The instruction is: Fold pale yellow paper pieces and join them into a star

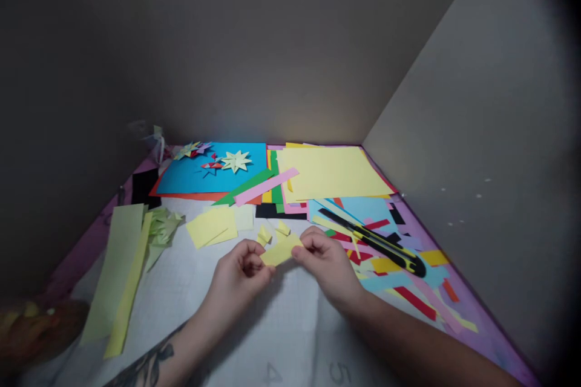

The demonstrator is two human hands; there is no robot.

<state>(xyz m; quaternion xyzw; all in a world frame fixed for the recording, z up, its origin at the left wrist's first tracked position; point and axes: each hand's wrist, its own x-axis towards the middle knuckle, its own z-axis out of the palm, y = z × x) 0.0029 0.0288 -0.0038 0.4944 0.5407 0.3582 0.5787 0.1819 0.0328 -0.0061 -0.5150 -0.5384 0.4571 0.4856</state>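
Observation:
A small yellow piece of paper (282, 251) is stretched between my two hands above the white sheet. My left hand (242, 269) pinches its left end, and my right hand (327, 260) pinches the right end between thumb and fingers. Just beyond it lie two small folded yellow paper pieces (264, 234). Flat yellow paper rectangles (211, 225) rest farther off to the left of them. To the right of my right hand is a black and yellow utility knife (385, 245), lying over scattered paper scraps.
Long pale green and yellow strips (115, 272) lie at left beside crumpled green folded paper (161, 230). At the back, a blue sheet (190, 178) bears folded paper stars (236, 161). A stack of yellow sheets (331, 172) sits right of it. Grey walls (290, 60) enclose the table.

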